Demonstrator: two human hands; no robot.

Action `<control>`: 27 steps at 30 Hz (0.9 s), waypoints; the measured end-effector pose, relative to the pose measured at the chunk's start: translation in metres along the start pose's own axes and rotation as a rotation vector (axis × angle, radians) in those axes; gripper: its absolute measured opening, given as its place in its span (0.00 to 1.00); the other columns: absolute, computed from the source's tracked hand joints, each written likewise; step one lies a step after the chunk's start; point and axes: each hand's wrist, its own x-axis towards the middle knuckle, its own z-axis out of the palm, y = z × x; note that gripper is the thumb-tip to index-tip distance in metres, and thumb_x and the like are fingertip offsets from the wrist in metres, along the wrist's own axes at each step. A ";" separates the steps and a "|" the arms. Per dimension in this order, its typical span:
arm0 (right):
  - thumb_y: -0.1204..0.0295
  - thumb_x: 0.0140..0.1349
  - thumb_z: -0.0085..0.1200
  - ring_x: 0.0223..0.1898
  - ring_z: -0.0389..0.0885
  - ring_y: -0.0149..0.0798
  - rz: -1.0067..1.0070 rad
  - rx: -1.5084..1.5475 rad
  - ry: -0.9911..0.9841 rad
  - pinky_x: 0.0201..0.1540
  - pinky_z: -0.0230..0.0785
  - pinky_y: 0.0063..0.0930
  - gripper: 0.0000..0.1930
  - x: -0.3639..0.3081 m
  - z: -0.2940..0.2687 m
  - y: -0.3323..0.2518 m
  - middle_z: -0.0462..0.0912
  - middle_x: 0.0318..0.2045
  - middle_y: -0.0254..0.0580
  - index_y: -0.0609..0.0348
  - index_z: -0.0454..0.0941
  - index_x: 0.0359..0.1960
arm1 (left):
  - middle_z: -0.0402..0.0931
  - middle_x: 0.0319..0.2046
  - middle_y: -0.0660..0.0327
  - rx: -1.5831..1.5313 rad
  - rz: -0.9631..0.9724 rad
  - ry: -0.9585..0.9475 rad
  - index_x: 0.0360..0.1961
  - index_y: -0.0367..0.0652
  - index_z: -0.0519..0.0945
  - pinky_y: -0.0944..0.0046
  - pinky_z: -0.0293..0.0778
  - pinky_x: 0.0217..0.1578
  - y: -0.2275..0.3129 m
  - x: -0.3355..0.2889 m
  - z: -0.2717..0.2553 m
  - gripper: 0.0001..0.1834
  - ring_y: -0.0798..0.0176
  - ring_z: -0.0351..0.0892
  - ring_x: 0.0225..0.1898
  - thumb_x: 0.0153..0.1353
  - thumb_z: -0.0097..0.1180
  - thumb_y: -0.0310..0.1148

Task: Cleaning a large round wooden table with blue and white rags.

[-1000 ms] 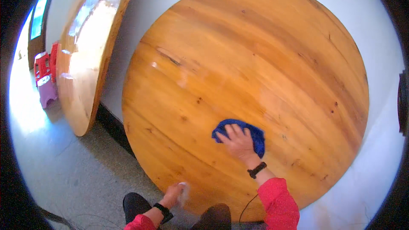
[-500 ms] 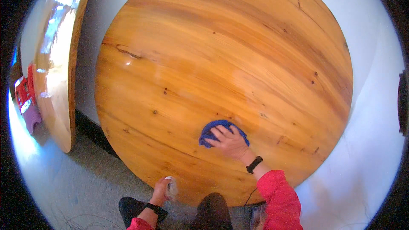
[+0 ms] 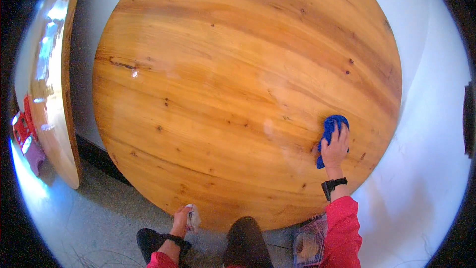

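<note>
The right hand (image 3: pixel 336 147) presses a blue cloth (image 3: pixel 331 128) flat against the round wooden tabletop (image 3: pixel 238 94), fingers spread over it — soft, light, best bunched under the palm. The left hand (image 3: pixel 181 218) grips something small and pale — possibly a bottle.

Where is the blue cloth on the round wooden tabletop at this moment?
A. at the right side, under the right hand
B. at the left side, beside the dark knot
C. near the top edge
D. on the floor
A: the right hand presses the blue cloth flat against the right side of the round wooden tabletop, close to its edge.
</note>
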 end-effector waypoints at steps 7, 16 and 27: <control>0.66 0.61 0.50 0.65 0.58 0.64 0.530 0.063 -0.043 0.67 0.52 0.49 0.31 -0.063 0.025 0.029 0.59 0.65 0.64 0.69 0.59 0.64 | 0.77 0.32 0.62 -0.059 -0.063 -0.087 0.43 0.42 0.77 0.59 0.75 0.24 -0.007 0.000 -0.004 0.17 0.63 0.79 0.29 0.56 0.56 0.40; 0.69 0.60 0.52 0.63 0.58 0.64 0.608 0.203 -0.199 0.67 0.50 0.47 0.33 -0.141 0.022 -0.007 0.60 0.62 0.70 0.73 0.56 0.64 | 0.77 0.32 0.60 0.041 0.061 -0.087 0.42 0.36 0.77 0.62 0.76 0.27 0.007 -0.015 0.010 0.14 0.64 0.79 0.28 0.60 0.54 0.35; 0.74 0.50 0.59 0.66 0.54 0.63 0.207 0.324 -0.320 0.68 0.48 0.54 0.34 -0.093 -0.007 -0.127 0.59 0.63 0.63 0.60 0.63 0.63 | 0.78 0.34 0.58 0.073 0.000 -0.083 0.45 0.35 0.76 0.61 0.76 0.28 0.029 -0.030 0.010 0.18 0.61 0.79 0.30 0.61 0.54 0.38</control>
